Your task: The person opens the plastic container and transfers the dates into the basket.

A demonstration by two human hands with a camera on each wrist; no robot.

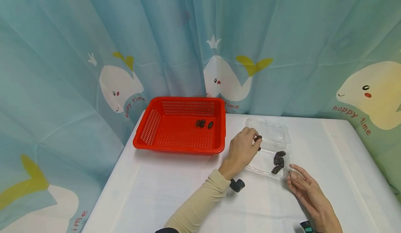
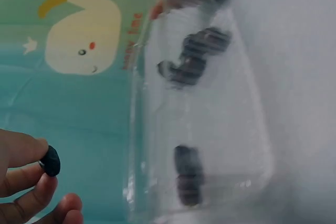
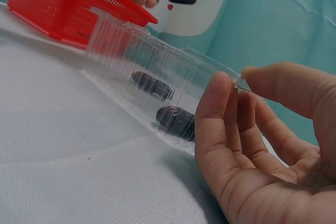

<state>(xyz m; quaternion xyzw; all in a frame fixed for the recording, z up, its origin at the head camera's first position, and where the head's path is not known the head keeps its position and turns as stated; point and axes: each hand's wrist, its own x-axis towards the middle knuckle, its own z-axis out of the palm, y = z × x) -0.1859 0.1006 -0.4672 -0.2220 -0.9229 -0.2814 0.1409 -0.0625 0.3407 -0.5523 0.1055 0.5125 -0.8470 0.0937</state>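
Between thumb and fingertips my left hand (image 1: 243,150) pinches a dark brown date (image 1: 258,138), held above the left side of a clear plastic box (image 1: 264,159). In the left wrist view the date (image 2: 51,161) shows dark against the curtain. Several dates (image 1: 278,161) lie clustered at the right of the box, and more dates (image 2: 188,176) rest near its other end. My right hand (image 1: 308,194) grips the box's near right corner; the right wrist view shows thumb and fingers (image 3: 215,108) pinching the rim. The box's clear lid (image 1: 269,130) lies folded back behind it.
A red plastic basket (image 1: 178,152) stands to the left on the white table (image 1: 156,191), with several dates (image 1: 202,123) inside at its right. A blue-green curtain (image 1: 300,52) printed with whales hangs behind the table and along its sides.
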